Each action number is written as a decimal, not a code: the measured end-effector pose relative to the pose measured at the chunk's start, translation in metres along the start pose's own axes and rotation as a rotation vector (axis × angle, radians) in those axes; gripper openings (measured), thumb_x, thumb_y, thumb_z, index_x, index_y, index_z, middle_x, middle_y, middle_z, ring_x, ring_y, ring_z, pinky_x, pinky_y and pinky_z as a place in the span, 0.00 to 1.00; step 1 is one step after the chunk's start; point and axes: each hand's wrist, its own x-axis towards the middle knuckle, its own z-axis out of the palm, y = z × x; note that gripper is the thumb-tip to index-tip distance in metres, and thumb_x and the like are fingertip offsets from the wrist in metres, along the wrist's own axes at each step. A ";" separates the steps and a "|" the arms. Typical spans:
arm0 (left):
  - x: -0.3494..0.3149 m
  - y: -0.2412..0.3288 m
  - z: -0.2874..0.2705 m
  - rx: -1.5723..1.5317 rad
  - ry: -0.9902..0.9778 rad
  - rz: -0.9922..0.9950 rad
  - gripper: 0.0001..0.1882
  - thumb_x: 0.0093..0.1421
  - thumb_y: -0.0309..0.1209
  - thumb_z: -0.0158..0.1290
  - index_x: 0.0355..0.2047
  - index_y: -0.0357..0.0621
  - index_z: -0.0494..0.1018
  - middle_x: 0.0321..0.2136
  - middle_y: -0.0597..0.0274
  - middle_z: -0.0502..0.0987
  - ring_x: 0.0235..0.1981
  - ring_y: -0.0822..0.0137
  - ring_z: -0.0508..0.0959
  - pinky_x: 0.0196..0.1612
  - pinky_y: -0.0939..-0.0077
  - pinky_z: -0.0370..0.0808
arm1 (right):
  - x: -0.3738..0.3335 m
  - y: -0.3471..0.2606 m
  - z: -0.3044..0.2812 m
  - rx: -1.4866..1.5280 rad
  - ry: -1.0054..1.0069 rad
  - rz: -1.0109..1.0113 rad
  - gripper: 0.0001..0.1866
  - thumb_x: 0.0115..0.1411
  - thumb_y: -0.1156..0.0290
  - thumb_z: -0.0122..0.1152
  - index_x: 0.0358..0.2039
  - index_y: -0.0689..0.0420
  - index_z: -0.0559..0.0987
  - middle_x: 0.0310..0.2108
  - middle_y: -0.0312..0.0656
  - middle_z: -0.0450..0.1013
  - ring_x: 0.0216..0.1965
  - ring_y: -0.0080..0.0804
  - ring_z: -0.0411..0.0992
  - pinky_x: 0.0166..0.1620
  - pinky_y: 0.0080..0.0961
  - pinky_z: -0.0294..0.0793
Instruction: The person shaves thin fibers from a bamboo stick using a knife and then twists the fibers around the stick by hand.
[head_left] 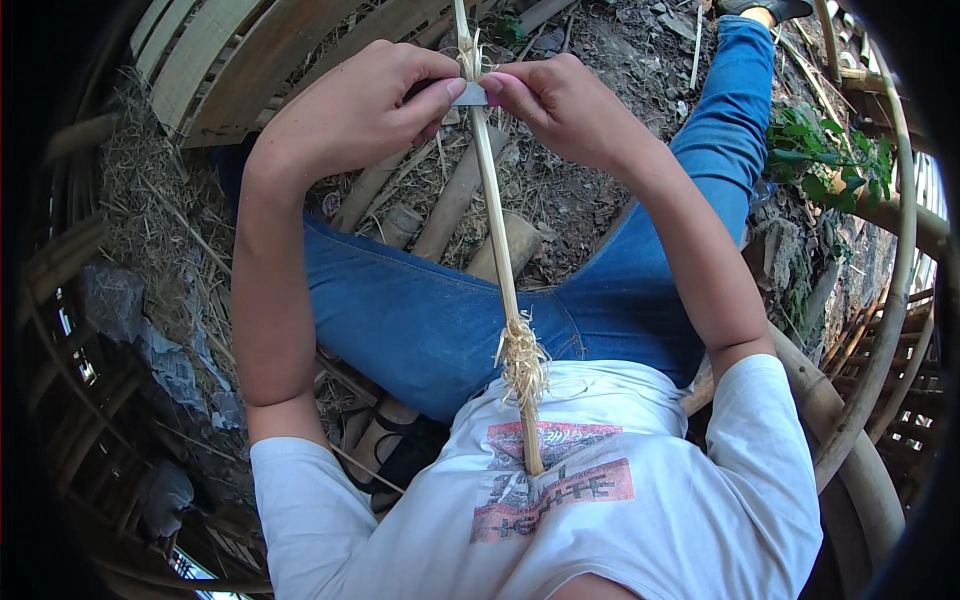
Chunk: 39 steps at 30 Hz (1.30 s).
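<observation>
A long pale bamboo stick [497, 215] runs from the top of the view down to my shirt, its near end against my belly. Both hands meet over its far part. My left hand [385, 100] is closed, thumb and fingers pinching one end of a small flat metal blade [470, 95]. At the blade's other end, which shows some pink, my right hand [570, 105] is closed too. The blade lies across the stick. Curled shavings [471, 55] bunch up just beyond it, and a thicker tuft of shavings [522, 360] clings to the stick near my waist.
Bamboo poles [455, 195] lie on the ground between my legs in blue jeans [400, 300]. Slatted bamboo panels [235, 75] stand at the far left, above dry straw [160, 190]. Curved bamboo poles [885, 250] and a leafy plant [830, 165] are on the right.
</observation>
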 end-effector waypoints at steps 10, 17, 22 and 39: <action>0.000 -0.017 0.014 -0.326 -0.044 -0.033 0.14 0.71 0.33 0.43 0.42 0.35 0.75 0.16 0.64 0.72 0.19 0.75 0.73 0.25 0.79 0.72 | 0.002 -0.001 0.004 0.001 0.037 -0.040 0.17 0.69 0.58 0.49 0.40 0.55 0.83 0.20 0.47 0.75 0.23 0.44 0.75 0.31 0.36 0.74; -0.007 -0.012 0.017 -0.337 -0.004 -0.087 0.13 0.71 0.32 0.44 0.43 0.36 0.75 0.14 0.66 0.71 0.16 0.77 0.72 0.21 0.80 0.70 | 0.002 0.003 0.013 -0.055 0.087 -0.066 0.18 0.68 0.56 0.48 0.37 0.51 0.84 0.20 0.43 0.76 0.25 0.43 0.76 0.32 0.37 0.75; -0.011 -0.013 0.020 -0.327 0.027 -0.088 0.13 0.70 0.33 0.44 0.39 0.36 0.75 0.12 0.65 0.70 0.14 0.76 0.72 0.19 0.80 0.70 | 0.002 0.000 0.015 -0.085 0.111 -0.062 0.17 0.68 0.55 0.49 0.37 0.50 0.84 0.21 0.41 0.77 0.25 0.43 0.77 0.32 0.37 0.76; -0.011 -0.022 0.032 -0.386 0.056 -0.062 0.15 0.70 0.34 0.44 0.35 0.36 0.75 0.10 0.68 0.66 0.11 0.78 0.66 0.17 0.80 0.64 | -0.001 -0.008 0.010 -0.183 0.073 -0.009 0.20 0.68 0.52 0.47 0.34 0.50 0.84 0.17 0.42 0.75 0.24 0.43 0.76 0.33 0.39 0.76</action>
